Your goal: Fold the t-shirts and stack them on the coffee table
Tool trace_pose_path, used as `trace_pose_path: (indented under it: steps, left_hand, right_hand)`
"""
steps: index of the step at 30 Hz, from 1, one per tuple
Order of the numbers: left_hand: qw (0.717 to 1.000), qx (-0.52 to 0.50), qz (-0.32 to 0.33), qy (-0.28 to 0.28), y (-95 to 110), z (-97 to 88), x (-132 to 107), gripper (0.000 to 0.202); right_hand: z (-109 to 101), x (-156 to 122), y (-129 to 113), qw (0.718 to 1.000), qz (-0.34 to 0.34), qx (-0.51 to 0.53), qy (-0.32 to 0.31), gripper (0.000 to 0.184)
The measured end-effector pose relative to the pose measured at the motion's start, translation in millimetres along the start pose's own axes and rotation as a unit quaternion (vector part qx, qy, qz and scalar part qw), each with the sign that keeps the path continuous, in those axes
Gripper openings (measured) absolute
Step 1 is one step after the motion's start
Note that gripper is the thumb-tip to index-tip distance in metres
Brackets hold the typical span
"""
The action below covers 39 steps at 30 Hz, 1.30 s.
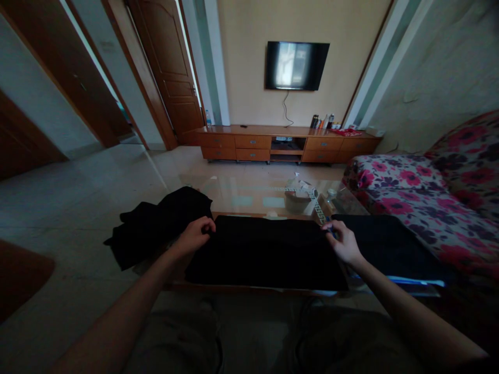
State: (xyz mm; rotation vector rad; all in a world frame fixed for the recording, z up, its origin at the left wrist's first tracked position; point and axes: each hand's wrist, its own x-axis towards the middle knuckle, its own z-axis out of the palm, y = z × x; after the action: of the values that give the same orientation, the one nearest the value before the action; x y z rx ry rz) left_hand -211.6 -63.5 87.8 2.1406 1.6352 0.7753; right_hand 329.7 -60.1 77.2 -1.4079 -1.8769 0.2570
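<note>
A black garment (267, 252) lies spread flat on the glass coffee table (249, 195) in front of me. My left hand (197, 232) is closed, pinching the garment's far left corner. At the far right corner my right hand (343, 240) is closed on the cloth's edge as well. A crumpled pile of black clothes (156, 223) hangs over the table's left end, beside my left hand. Another dark folded cloth (385, 244) lies to the right of my right hand.
A small bowl-like container (297, 197) and a small jar (331, 196) stand on the table's far side. A floral sofa (436, 192) fills the right. A wooden TV cabinet (288, 143) and a wall television (297, 66) are at the back; doors stand at left.
</note>
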Motion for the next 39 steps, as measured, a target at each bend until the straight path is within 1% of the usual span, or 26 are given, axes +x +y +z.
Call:
trace_pose_path:
  steps: [3,4,6,8,9,11,13,15,20,23,25,30,34,39]
  left_hand:
    - [0.996,0.031,0.016,-0.077,3,10.4,-35,0.032]
    - [0.994,0.044,0.029,-0.099,4,15.3,-44,0.032]
    - [0.989,0.07,0.048,-0.119,8,24.7,-55,0.033]
    - [0.988,0.093,0.048,-0.113,10,31.0,-61,0.034]
    - [0.988,0.099,0.046,-0.108,10,32.4,-62,0.034]
    - [0.989,0.098,0.048,-0.095,9,31.9,-62,0.031]
    - [0.992,0.085,0.057,-0.077,7,28.6,-62,0.027]
    - [0.993,0.075,0.055,-0.066,5,24.7,-61,0.024]
    - [0.989,0.08,0.049,-0.113,2,21.0,-62,0.021]
    - [0.988,0.086,0.048,-0.115,-1,21.5,-62,0.022]
    - [0.986,0.092,0.05,-0.126,-4,22.4,-62,0.023]
    - [0.968,0.13,0.059,-0.204,-11,26.5,-63,0.024]
    - [0.958,0.147,0.055,-0.242,-7,26.5,-63,0.025]
    - [0.952,0.146,0.047,-0.266,4,23.6,-62,0.023]
  right_hand:
    - [-4,-34,7,0.988,-0.049,-0.035,-0.144,0.02]
    - [-2,-42,9,0.981,-0.057,-0.046,-0.177,0.021]
    - [2,-53,10,0.974,-0.065,-0.065,-0.207,0.029]
    - [6,-57,9,0.972,-0.066,-0.083,-0.209,0.039]
    - [8,-57,7,0.971,-0.064,-0.092,-0.211,0.04]
    - [8,-55,4,0.969,-0.054,-0.102,-0.219,0.033]
    - [5,-52,1,0.968,-0.043,-0.1,-0.228,0.024]
    - [3,-50,-3,0.966,-0.036,-0.093,-0.238,0.019]
    - [-1,-50,-12,0.958,-0.026,-0.087,-0.273,0.01]
    - [-2,-51,-13,0.951,-0.042,-0.088,-0.295,0.006]
    - [-1,-52,-11,0.945,-0.054,-0.089,-0.31,0.006]
    - [-1,-52,-5,0.935,-0.056,-0.09,-0.339,0.013]
    - [-2,-49,-5,0.933,-0.053,-0.088,-0.345,0.012]
    - [-2,-47,-8,0.931,-0.041,-0.08,-0.355,0.012]
